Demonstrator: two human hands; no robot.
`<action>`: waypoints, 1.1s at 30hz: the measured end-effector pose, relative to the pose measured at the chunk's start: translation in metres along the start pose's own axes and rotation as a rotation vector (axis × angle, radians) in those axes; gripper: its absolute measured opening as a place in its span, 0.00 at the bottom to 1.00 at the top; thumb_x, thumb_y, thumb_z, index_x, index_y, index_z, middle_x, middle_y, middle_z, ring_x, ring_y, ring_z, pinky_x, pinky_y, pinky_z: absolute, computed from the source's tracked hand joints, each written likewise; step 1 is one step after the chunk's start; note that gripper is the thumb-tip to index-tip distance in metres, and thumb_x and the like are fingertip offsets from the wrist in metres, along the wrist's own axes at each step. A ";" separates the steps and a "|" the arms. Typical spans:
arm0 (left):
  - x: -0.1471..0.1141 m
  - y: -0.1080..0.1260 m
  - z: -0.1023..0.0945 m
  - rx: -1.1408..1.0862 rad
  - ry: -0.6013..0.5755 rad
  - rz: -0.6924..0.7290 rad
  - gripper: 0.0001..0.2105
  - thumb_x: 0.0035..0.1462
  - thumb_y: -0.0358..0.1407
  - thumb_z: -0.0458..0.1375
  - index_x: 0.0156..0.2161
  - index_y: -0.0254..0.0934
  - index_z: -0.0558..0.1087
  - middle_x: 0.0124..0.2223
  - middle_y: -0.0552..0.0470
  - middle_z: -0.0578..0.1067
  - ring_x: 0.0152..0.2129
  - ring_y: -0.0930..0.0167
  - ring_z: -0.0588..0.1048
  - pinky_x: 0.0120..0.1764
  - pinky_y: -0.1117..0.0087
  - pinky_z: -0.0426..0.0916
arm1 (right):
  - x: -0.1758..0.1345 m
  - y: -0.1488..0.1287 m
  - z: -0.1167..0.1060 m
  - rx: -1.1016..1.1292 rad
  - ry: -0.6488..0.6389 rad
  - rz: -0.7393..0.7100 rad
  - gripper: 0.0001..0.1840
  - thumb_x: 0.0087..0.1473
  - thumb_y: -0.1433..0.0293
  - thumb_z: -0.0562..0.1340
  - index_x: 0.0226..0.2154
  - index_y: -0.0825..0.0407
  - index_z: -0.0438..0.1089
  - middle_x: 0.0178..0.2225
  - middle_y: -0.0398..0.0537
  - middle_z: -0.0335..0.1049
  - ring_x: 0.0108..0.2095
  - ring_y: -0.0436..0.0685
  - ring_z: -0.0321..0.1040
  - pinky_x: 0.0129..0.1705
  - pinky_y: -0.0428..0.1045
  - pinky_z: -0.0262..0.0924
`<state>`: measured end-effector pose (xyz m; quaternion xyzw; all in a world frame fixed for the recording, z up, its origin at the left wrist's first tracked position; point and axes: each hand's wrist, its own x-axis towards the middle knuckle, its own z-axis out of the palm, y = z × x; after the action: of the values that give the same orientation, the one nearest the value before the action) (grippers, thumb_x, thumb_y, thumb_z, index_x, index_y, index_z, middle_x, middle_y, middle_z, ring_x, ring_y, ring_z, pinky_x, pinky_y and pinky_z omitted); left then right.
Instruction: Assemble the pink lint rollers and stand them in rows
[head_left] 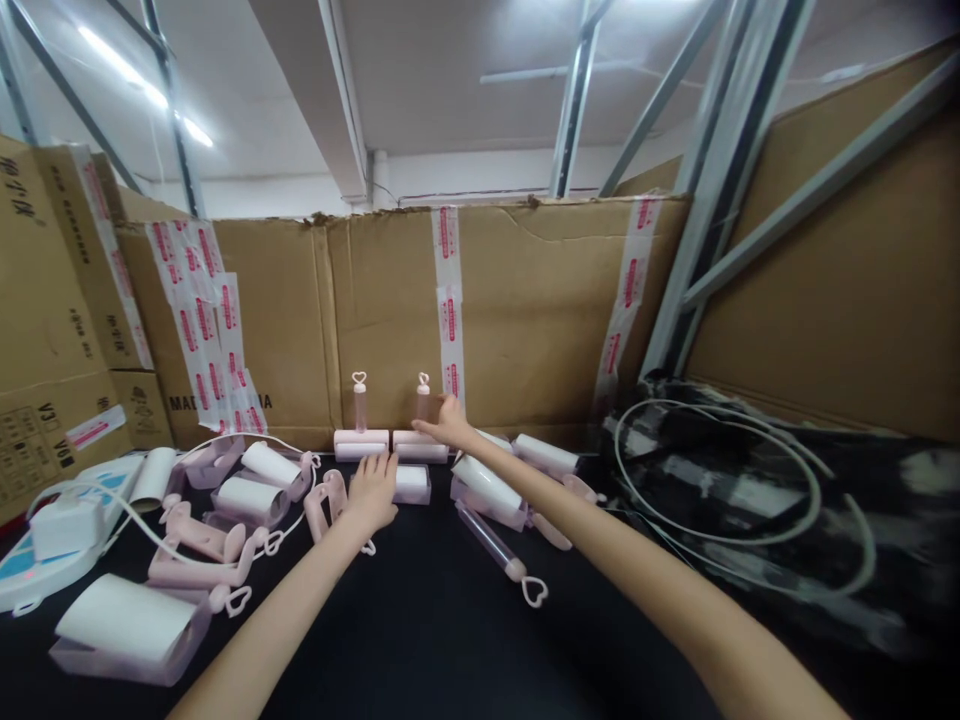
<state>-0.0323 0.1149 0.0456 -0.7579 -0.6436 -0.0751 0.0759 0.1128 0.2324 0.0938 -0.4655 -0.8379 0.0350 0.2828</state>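
Observation:
My right hand [450, 424] reaches to the back of the black surface, its fingers closed at the clear pink handle of an upright lint roller [420, 447]. That handle ends in a heart-shaped loop. Another lint roller [361, 445] stands to its left in the same pose. In front of it, my left hand [372, 494] has its fingers stretched out. Beside these fingers lies a white paper roll [411, 482] in a clear pinkish cover; whether they touch it, I cannot tell. A loose clear handle [489, 540] with a heart loop lies right of centre.
Several white rolls in covers [127, 625] and pink handle parts [199, 550] lie on the left. A white power strip [67, 535] and its cable are at the far left. Cardboard [390, 310] walls the back. A coiled cable [810, 480] rests on dark plastic at right.

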 end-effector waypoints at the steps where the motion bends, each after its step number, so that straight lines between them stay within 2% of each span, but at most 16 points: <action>1: -0.002 -0.002 -0.003 -0.003 0.003 0.001 0.38 0.46 0.34 0.62 0.60 0.28 0.50 0.62 0.33 0.54 0.59 0.54 0.52 0.57 0.55 0.49 | -0.014 -0.001 -0.010 -0.021 0.001 -0.031 0.19 0.56 0.64 0.58 0.48 0.56 0.63 0.49 0.55 0.63 0.47 0.60 0.62 0.48 0.57 0.58; 3: -0.010 -0.005 -0.009 -0.009 0.009 0.016 0.41 0.45 0.37 0.62 0.61 0.25 0.48 0.62 0.31 0.52 0.59 0.52 0.51 0.57 0.53 0.47 | -0.049 0.000 -0.027 -0.051 -0.051 -0.100 0.16 0.54 0.63 0.58 0.44 0.54 0.65 0.44 0.52 0.67 0.45 0.59 0.64 0.45 0.52 0.58; 5: -0.022 -0.004 -0.015 -0.011 0.020 0.053 0.41 0.46 0.39 0.60 0.61 0.26 0.47 0.63 0.32 0.52 0.59 0.52 0.50 0.57 0.52 0.46 | -0.089 0.001 -0.037 -0.091 -0.135 -0.114 0.11 0.51 0.61 0.59 0.33 0.52 0.69 0.32 0.50 0.71 0.38 0.60 0.67 0.40 0.51 0.58; 7: -0.039 0.003 -0.017 -0.005 0.040 0.107 0.35 0.49 0.38 0.58 0.60 0.29 0.49 0.62 0.35 0.54 0.59 0.54 0.50 0.57 0.52 0.46 | -0.126 0.002 -0.038 -0.135 -0.182 -0.075 0.13 0.50 0.60 0.59 0.28 0.54 0.68 0.27 0.54 0.70 0.35 0.65 0.69 0.37 0.53 0.57; 9: -0.058 0.020 -0.016 -0.001 0.050 0.178 0.23 0.53 0.36 0.53 0.54 0.32 0.58 0.57 0.38 0.62 0.56 0.55 0.57 0.54 0.54 0.53 | -0.154 0.003 -0.034 -0.154 -0.220 -0.027 0.14 0.50 0.61 0.60 0.33 0.56 0.68 0.28 0.57 0.71 0.34 0.67 0.70 0.34 0.53 0.56; 11: -0.073 0.038 -0.014 0.002 0.048 0.280 0.11 0.57 0.35 0.48 0.44 0.35 0.65 0.46 0.44 0.70 0.45 0.60 0.67 0.45 0.59 0.62 | -0.171 0.004 -0.029 -0.125 -0.280 -0.008 0.18 0.49 0.64 0.61 0.41 0.56 0.65 0.29 0.56 0.72 0.32 0.64 0.71 0.31 0.50 0.57; 13: -0.081 0.048 -0.015 0.015 0.055 0.404 0.08 0.58 0.35 0.46 0.37 0.36 0.66 0.39 0.47 0.70 0.37 0.63 0.69 0.39 0.62 0.64 | -0.179 0.006 -0.026 -0.075 -0.353 -0.019 0.21 0.47 0.67 0.61 0.45 0.54 0.61 0.28 0.50 0.72 0.29 0.59 0.71 0.28 0.47 0.57; 15: -0.082 0.044 -0.022 0.007 0.066 0.444 0.07 0.57 0.33 0.47 0.36 0.36 0.66 0.38 0.47 0.70 0.36 0.64 0.68 0.38 0.62 0.64 | -0.180 0.008 -0.026 0.041 -0.438 0.002 0.23 0.48 0.70 0.58 0.48 0.53 0.58 0.25 0.44 0.71 0.23 0.53 0.70 0.24 0.44 0.56; 17: -0.079 0.023 -0.032 -0.023 0.076 0.331 0.06 0.54 0.33 0.50 0.38 0.36 0.65 0.40 0.47 0.69 0.38 0.63 0.67 0.41 0.61 0.63 | -0.178 0.009 -0.027 0.327 -0.503 0.092 0.27 0.48 0.71 0.55 0.52 0.54 0.53 0.24 0.40 0.69 0.19 0.51 0.68 0.21 0.43 0.56; 19: -0.078 -0.006 -0.040 -0.015 0.050 0.134 0.13 0.49 0.37 0.55 0.40 0.35 0.66 0.44 0.43 0.67 0.43 0.58 0.65 0.46 0.57 0.60 | -0.175 0.006 -0.025 0.719 -0.502 0.200 0.28 0.49 0.70 0.53 0.53 0.54 0.51 0.25 0.41 0.69 0.20 0.50 0.69 0.21 0.44 0.58; 21: -0.080 -0.036 -0.043 -0.051 -0.100 -0.039 0.22 0.39 0.42 0.62 0.41 0.34 0.67 0.48 0.40 0.65 0.48 0.53 0.62 0.49 0.55 0.57 | -0.175 0.000 -0.020 1.024 -0.430 0.268 0.25 0.48 0.67 0.54 0.50 0.55 0.56 0.26 0.43 0.70 0.23 0.51 0.70 0.24 0.45 0.60; 23: -0.085 -0.057 -0.039 -0.101 -0.258 -0.113 0.23 0.33 0.42 0.65 0.38 0.36 0.69 0.46 0.42 0.67 0.47 0.52 0.64 0.47 0.56 0.60 | -0.179 -0.008 -0.011 1.190 -0.362 0.318 0.20 0.48 0.64 0.55 0.44 0.54 0.61 0.26 0.43 0.70 0.22 0.51 0.69 0.23 0.45 0.60; 25: -0.088 -0.069 -0.033 -0.129 -0.326 -0.104 0.20 0.33 0.38 0.65 0.37 0.38 0.70 0.43 0.46 0.69 0.44 0.56 0.67 0.44 0.60 0.63 | -0.183 -0.015 -0.003 1.261 -0.338 0.356 0.16 0.47 0.64 0.55 0.39 0.54 0.63 0.23 0.40 0.68 0.19 0.49 0.66 0.21 0.43 0.57; 27: -0.090 -0.072 -0.028 -0.142 -0.337 -0.075 0.17 0.36 0.35 0.63 0.37 0.39 0.71 0.41 0.48 0.70 0.41 0.60 0.69 0.42 0.64 0.64 | -0.187 -0.019 0.003 1.277 -0.345 0.363 0.13 0.46 0.65 0.55 0.36 0.53 0.64 0.21 0.38 0.66 0.17 0.48 0.64 0.19 0.42 0.55; 30: -0.093 -0.067 -0.029 -0.142 -0.309 -0.048 0.10 0.43 0.32 0.60 0.34 0.39 0.73 0.41 0.49 0.70 0.41 0.63 0.69 0.43 0.66 0.63 | -0.187 -0.019 0.005 1.274 -0.359 0.362 0.12 0.47 0.64 0.55 0.34 0.53 0.65 0.20 0.38 0.66 0.16 0.47 0.63 0.17 0.41 0.52; 33: -0.098 -0.056 -0.038 -0.122 -0.249 -0.031 0.05 0.51 0.33 0.56 0.34 0.39 0.73 0.41 0.48 0.70 0.44 0.62 0.66 0.47 0.64 0.60 | -0.185 -0.016 0.004 1.283 -0.346 0.368 0.12 0.48 0.64 0.55 0.35 0.53 0.64 0.20 0.38 0.66 0.15 0.47 0.62 0.17 0.42 0.53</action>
<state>-0.1040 0.0214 0.0629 -0.7546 -0.6538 -0.0204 -0.0520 0.1735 0.0764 0.0140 -0.3286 -0.5921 0.6450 0.3541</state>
